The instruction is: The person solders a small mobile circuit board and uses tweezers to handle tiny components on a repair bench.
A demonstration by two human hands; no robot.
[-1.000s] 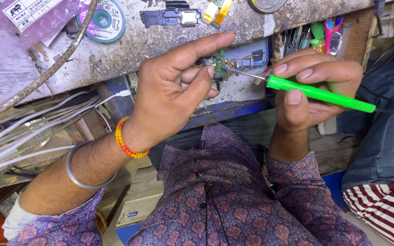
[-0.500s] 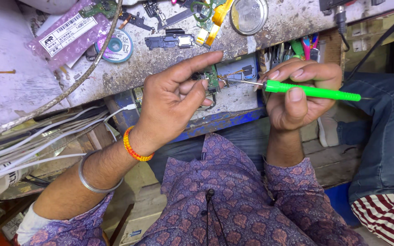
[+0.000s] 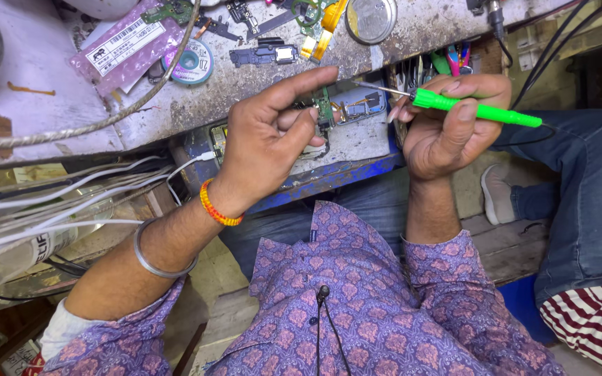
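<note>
My left hand pinches a small green circuit board between thumb and fingers, just in front of the workbench edge. My right hand grips a green-handled soldering iron like a pen, its thin metal tip pointing left and ending a little to the right of the board. A black cord runs off the iron's rear end to the right. An orange bead band and a steel bangle sit on my left wrist.
The scuffed grey workbench carries small phone parts and flex cables, a round metal tin, a solder wick reel and a pink bag. White cables hang at left. Another person's jeans leg is at right.
The view has shifted so more of the benchtop shows. Both hands have drawn slightly apart, with the iron's tip now a bit farther from the board.
</note>
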